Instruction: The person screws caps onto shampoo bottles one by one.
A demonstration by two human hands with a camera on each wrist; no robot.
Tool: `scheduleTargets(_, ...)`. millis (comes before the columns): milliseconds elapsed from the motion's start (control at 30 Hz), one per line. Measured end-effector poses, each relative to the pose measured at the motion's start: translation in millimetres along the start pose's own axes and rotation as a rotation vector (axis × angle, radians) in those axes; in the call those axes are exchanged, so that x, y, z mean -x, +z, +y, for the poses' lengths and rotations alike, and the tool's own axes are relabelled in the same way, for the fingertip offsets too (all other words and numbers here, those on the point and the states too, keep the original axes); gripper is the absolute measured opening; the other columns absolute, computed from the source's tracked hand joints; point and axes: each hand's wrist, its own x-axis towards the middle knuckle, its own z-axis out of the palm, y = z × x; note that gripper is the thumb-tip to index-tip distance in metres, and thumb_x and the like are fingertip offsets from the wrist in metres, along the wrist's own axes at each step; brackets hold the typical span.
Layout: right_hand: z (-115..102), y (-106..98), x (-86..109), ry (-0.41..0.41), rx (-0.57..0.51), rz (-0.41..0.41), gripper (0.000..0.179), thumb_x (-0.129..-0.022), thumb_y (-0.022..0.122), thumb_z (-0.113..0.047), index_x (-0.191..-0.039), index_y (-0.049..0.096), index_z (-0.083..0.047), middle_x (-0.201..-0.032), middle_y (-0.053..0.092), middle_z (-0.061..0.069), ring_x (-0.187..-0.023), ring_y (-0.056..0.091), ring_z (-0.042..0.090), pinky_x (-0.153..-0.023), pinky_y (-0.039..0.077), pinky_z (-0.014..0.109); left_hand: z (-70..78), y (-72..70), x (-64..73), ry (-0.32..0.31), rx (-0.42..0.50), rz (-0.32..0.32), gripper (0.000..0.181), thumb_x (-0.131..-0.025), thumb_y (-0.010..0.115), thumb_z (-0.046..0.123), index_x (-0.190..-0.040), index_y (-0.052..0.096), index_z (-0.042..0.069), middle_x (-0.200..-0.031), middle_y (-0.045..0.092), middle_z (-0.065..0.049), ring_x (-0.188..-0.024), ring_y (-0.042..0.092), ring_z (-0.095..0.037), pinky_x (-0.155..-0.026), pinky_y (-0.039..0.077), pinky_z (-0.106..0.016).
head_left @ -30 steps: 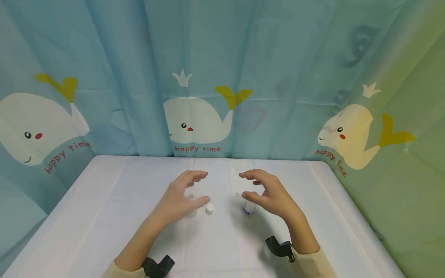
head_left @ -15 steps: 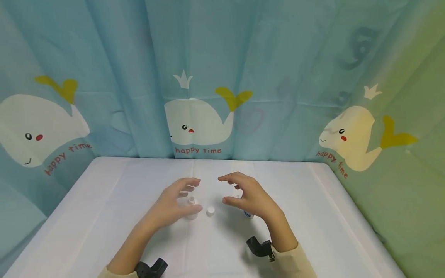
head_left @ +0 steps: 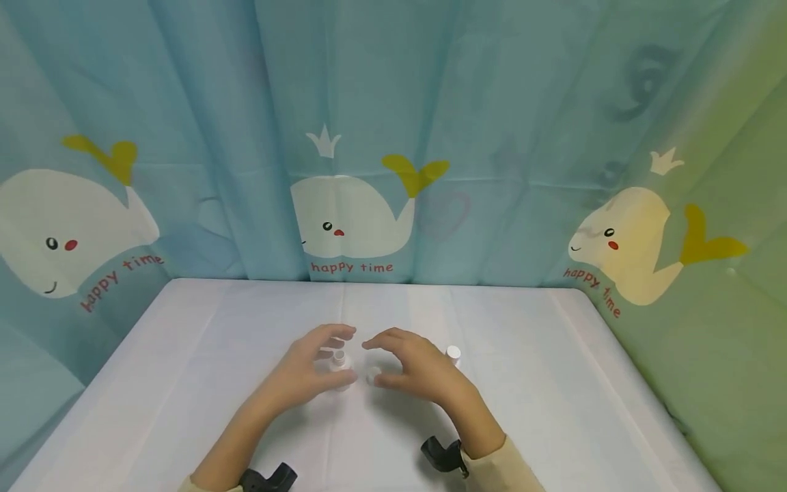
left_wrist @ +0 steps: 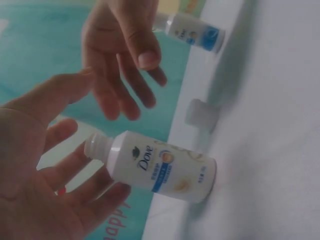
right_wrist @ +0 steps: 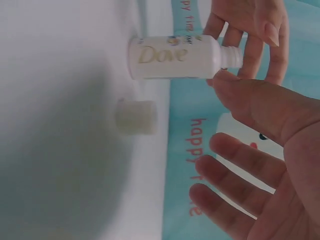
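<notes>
Moved since the earlier frame: right hand [head_left: 410, 367], leftward, to near the loose white cap [left_wrist: 202, 115]; fingers and thumb apart, nothing held. Left hand [head_left: 295, 372]: likewise apart, beside uncapped Dove bottle [left_wrist: 165, 167], upright on table [head_left: 184, 369]; contact cannot be told. Step, as judged: reaching in; next calls for steadying bottle, pinching cap. Outlying: second bottle [left_wrist: 197, 34], upright.

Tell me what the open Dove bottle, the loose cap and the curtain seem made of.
Open bottle: probably hard plastic, smooth with faint sheen, judging by its ridged neck.
Loose cap: likely plastic too, plain white and matt, though blurred.
Curtain: thin fabric or plastic sheeting, hanging in folds; I can't tell which.
</notes>
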Motion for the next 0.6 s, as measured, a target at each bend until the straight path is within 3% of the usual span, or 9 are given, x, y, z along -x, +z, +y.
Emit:
scheduleTargets(400,0,9,2.3,0.02,0.038,-0.081,0.05,-0.082,0.08,-0.022,-0.13,0.065,-0.017,-0.129,0.063,-0.007,-0.123,0.057,0.01,-0.105,0.045,0.031,-8.8,3.9,-1.1,-0.016,-0.021,-0.031,0.061,-0.079,0.084,0.027,-0.133,0.057,0.02,-0.13,0.062,-0.005,-0.12,0.059,-0.029,-0.1,0.048,-0.053)
scheduleTargets(600,-2,11,1.1,0.006,0.065,-0.073,0.047,-0.082,0.08,-0.023,-0.127,0.067,-0.018,-0.127,0.065,-0.006,-0.122,0.058,0.01,-0.104,0.046,0.031,-15.3,8.2,-1.7,-0.022,-0.048,-0.063,0.059,-0.08,0.082,0.024,-0.133,0.058,0.017,-0.13,0.063,-0.004,-0.122,0.057,-0.024,-0.1,0.048,-0.051)
